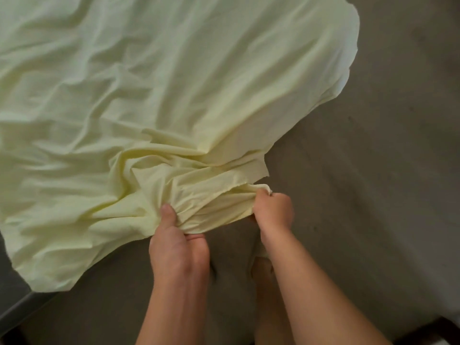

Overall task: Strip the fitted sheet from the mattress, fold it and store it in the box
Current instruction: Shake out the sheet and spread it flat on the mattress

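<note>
Head view, read from left to right. At the far left edge, low in the frame, a dark grey band (11, 292) ran diagonally beside the bed. The pale yellow fitted sheet (154, 90) lay loose and heavily creased over the left and upper parts of the grey-brown mattress (361, 195). Its lower left edge draped toward the grey band, and its rounded far edge ended at the upper right, short of the bare mattress surface. The folds converged on a bunched section of hem at lower centre, where both hands met the cloth.

The left hand (178, 241) grasped this bunch from below. Its thumb (169, 215) pressed on top of the fabric and its fingers (196, 236) curled beneath the edge, so that the cloth was pinched between them. Just to the right, the right hand (273, 212) was clenched round the neighbouring part of the same hem, knuckles up, with a small tip of fabric showing above the fist. The two hands were near each other but apart, with a short taut span of sheet between them.

Both bare forearms entered from the bottom edge. A skin-toned shape (261, 272) lay partly hidden behind the right forearm and could not be identified. To the right, the mattress was uncovered. At the lower right corner a dark wooden piece (433, 329) bordered it.
</note>
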